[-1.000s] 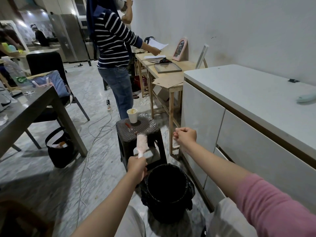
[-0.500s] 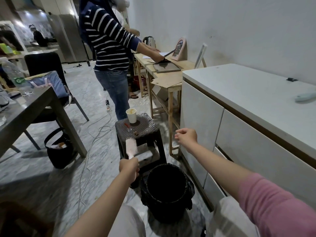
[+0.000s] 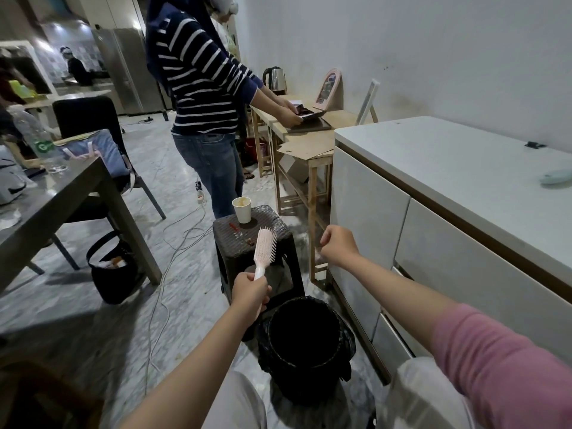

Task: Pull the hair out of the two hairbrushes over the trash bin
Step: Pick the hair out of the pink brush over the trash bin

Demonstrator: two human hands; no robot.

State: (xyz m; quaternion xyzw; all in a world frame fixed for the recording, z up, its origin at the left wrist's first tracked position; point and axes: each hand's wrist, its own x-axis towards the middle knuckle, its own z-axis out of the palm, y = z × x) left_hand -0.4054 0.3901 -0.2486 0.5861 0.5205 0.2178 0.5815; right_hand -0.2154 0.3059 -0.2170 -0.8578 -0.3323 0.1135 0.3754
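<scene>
Bag (image 3: 113, 274): black, sitting on the floor beside the grey bench (image 3: 55, 202) at 9 o'clock.
Left hand (image 3: 250, 291): curling round the handle of the pink hairbrush (image 3: 264, 246), which is pointing up toward 12 o'clock, bristles facing right.
Stool (image 3: 252, 235): dark, standing behind the hairbrush and carrying a paper cup (image 3: 242, 209).
Trash bin (image 3: 305, 342): black-lined, standing on the floor at 6 o'clock, just right of and below the hairbrush.
Right hand (image 3: 339, 245): raised at 1 o'clock, fingers curling in; whether it is pinching hair cannot be told.
Cabinet (image 3: 448, 193): white, at 3 o'clock.
</scene>
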